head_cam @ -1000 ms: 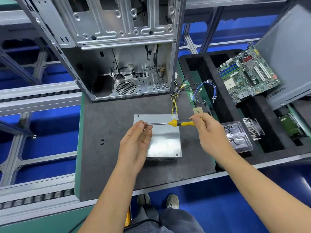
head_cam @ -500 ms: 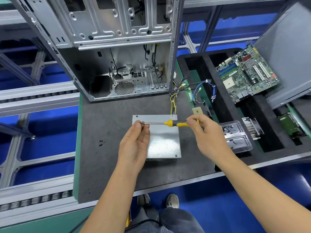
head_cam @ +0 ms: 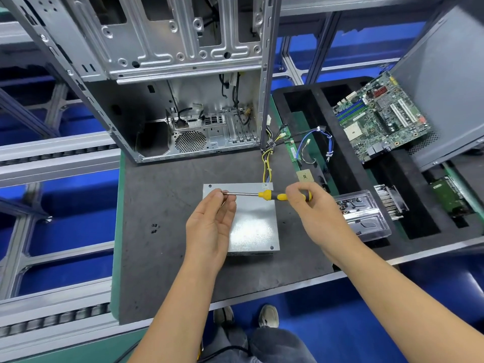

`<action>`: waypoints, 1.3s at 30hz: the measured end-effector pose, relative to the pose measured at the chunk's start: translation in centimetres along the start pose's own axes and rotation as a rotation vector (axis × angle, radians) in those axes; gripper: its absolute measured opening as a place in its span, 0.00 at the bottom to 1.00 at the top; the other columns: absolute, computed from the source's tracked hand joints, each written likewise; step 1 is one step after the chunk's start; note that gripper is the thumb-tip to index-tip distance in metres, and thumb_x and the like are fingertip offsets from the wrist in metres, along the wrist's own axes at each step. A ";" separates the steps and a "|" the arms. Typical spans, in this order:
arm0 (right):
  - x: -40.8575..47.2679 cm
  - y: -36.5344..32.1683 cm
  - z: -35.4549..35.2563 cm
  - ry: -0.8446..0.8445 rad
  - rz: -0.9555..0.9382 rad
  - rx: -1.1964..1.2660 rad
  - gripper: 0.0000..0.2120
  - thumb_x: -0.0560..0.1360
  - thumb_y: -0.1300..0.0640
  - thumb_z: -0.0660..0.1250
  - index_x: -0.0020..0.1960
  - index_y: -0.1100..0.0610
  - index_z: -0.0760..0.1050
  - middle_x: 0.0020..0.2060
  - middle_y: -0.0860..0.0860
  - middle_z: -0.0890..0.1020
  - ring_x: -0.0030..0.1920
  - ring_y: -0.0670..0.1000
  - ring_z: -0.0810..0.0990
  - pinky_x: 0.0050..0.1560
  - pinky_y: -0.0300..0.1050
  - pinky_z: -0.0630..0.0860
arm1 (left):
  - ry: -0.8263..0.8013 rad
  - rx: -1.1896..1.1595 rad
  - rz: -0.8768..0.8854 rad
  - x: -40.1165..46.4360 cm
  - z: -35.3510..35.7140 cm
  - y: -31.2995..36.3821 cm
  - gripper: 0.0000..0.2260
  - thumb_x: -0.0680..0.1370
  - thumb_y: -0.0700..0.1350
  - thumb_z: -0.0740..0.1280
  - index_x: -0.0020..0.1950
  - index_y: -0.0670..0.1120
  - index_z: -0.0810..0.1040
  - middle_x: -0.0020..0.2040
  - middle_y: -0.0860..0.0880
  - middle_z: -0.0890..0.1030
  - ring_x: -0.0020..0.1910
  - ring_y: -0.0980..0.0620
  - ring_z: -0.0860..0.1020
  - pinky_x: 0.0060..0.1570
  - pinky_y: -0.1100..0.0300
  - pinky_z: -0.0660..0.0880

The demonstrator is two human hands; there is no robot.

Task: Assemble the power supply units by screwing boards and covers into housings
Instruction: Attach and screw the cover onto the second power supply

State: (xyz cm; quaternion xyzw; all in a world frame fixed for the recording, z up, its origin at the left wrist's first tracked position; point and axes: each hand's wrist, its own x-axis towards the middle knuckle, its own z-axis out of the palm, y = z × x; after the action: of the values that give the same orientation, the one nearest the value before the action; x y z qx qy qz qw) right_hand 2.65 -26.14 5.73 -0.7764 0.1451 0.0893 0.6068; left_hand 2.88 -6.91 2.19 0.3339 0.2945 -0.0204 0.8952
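Note:
A silver power supply unit (head_cam: 252, 226) lies flat on the dark work mat (head_cam: 162, 231), its yellow and black wires (head_cam: 267, 163) running back toward the open computer case (head_cam: 183, 106). Above its far edge my right hand (head_cam: 314, 216) grips the yellow and black handle of a screwdriver (head_cam: 272, 195) held level. My left hand (head_cam: 212, 226) pinches the tip end of the metal shaft over the unit's far left corner. Whether a screw sits at the tip is hidden by my fingers.
Loose black screws (head_cam: 155, 228) lie on the mat to the left. A clear plastic screw tray (head_cam: 364, 216), a heatsink (head_cam: 391, 203) and a green motherboard (head_cam: 379, 116) sit in the black foam tray (head_cam: 330, 142) at right. Conveyor rails (head_cam: 52, 163) run along the left.
Both hands and the screwdriver have drifted slightly left over the unit. The grip on handle and shaft is unchanged.

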 end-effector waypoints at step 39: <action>5.3 -4.1 -3.3 0.209 -0.318 -0.119 0.07 0.77 0.58 0.69 0.48 0.47 0.74 0.41 0.47 0.85 0.42 0.44 0.83 0.42 0.38 0.71 | -0.450 1.443 0.585 6.3 3.9 -1.6 0.15 0.75 0.40 0.74 0.62 0.46 0.83 0.53 0.52 0.85 0.55 0.53 0.82 0.64 0.49 0.73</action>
State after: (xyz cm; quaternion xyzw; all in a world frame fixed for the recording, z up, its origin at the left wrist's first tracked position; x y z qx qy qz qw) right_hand 8.91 -29.10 8.60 -0.8290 0.0774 -0.0803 0.5480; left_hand 9.71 -9.48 0.22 0.8803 -0.0777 -0.0372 0.4664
